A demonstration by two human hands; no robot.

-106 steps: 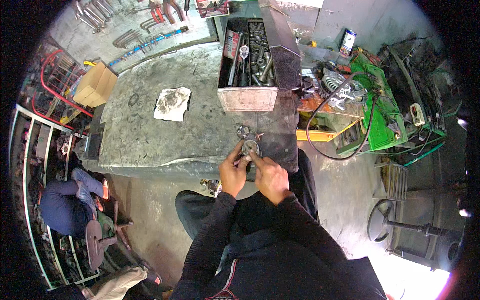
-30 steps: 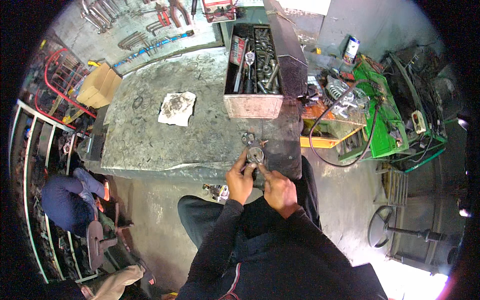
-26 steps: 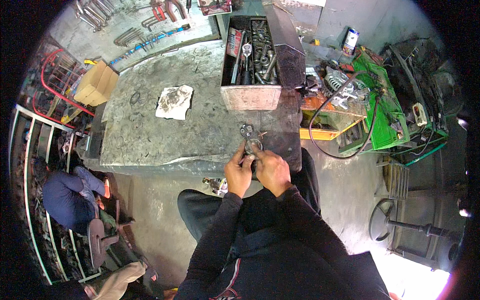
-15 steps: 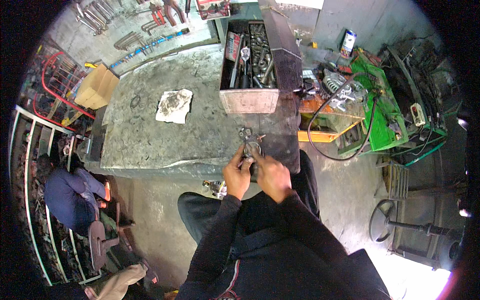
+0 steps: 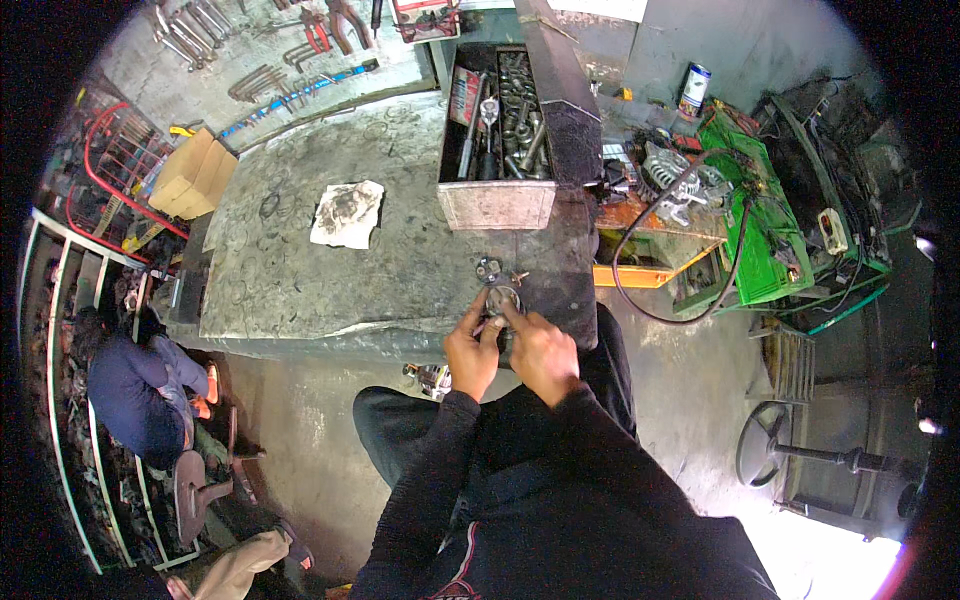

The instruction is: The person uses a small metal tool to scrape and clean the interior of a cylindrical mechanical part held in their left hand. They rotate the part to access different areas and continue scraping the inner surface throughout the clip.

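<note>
At the front edge of the dark, stained workbench (image 5: 270, 275), both my hands are closed round a small round metal part (image 5: 510, 296). My left hand (image 5: 470, 357) grips it from the left with thumb and index finger. From the other side my right hand (image 5: 543, 357) holds it, its index finger laid on the upper face; my fingers cover much of the part. Just beyond my fingertips lies a small dark metal piece with round holes or studs (image 5: 489, 268). A little brownish metal piece (image 5: 519, 278) sits to its right.
An open metal toolbox (image 5: 497, 206) with sockets and ratchets stands beyond my hands. A white stained cloth or paper (image 5: 370, 200) lies to the left, near cardboard boxes (image 5: 195, 175). An alternator (image 5: 665, 170) and a green metal case (image 5: 765, 225) are at right. A person (image 5: 135, 400) crouches at left.
The view has shifted slightly. Both my hands keep hold of the round part in nearly the same spot, with only small finger movement.
</note>
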